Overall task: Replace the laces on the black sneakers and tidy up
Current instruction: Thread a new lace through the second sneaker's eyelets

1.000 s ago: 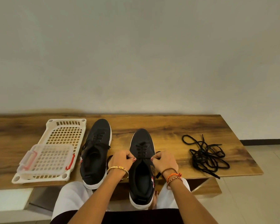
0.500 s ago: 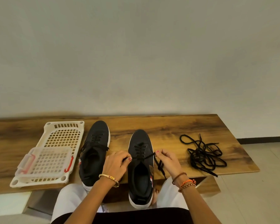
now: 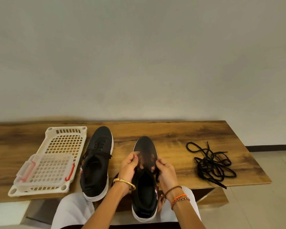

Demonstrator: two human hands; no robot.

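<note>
Both hands, left hand and right hand, pinched lace ends over the near-edge sneaker for tying; old laces lay toward the bench's right end.

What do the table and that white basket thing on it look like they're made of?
The table looks like wood or a wood-print laminate: brown grain with dark streaks and a slight sheen. The basket looks like moulded plastic, cream and matte, with a grid of holes. A clearer plastic box with red clips lies in it.

text: none legible | sneaker side mark: possibly logo, blurred
</note>
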